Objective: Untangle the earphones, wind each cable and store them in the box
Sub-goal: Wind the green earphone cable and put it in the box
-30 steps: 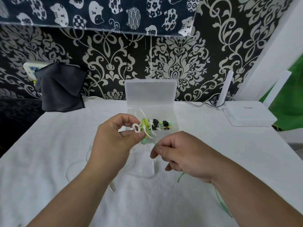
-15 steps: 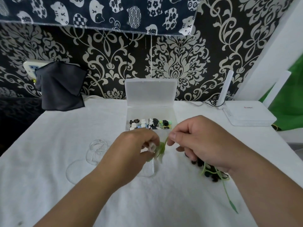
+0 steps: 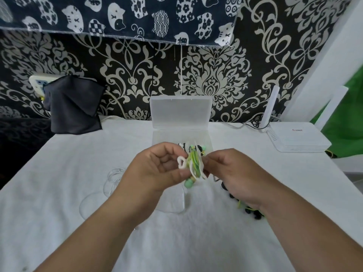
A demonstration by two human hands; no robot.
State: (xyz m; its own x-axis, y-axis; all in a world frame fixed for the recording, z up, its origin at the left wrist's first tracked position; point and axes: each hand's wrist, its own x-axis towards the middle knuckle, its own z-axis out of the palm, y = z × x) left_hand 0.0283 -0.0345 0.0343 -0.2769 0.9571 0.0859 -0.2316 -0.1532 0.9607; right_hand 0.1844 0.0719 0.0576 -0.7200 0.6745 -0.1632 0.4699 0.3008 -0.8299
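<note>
Centre of the frame: left hand (image 3: 157, 169) and right hand (image 3: 235, 173) raised above the tabletop (image 3: 78, 163), meeting fingertip to fingertip around a small wound bundle of green and white earphones (image 3: 193, 163). Left grip narrow, thumb and curled fingers pinching the bundle's left side, beside a white loop (image 3: 181, 162) sticking out toward the palm. Right grip likewise narrow, fingertips closed on the bundle's right edge, remaining fingers curled under. Hanging just below the bundle, beside the left thumb tip, a pale green earbud (image 3: 189, 182). Directly behind the bundle, higher in the frame, a translucent box (image 3: 163, 136) standing open on the tabletop, lid (image 3: 180, 112) tilted up toward the wall, a few small black, white and green pieces inside, mostly hidden by the bundle. Lower right, partly under the right wrist, a second tangle of black and green earphones (image 3: 249, 210) lying on the tabletop. Left of the hands, and again below them, thin loops of a clear cable (image 3: 114, 179) spread flat on the tabletop. Far right, a white router (image 3: 298, 136) with an upright antenna, near the tabletop's back edge. Upper left, a dark grey cloth (image 3: 74, 107) draped against black wallpaper (image 3: 212, 79) with cream scrollwork. Across the top, navy fabric (image 3: 117, 14) printed with white cats. Right edge, a patch of bright green.
</note>
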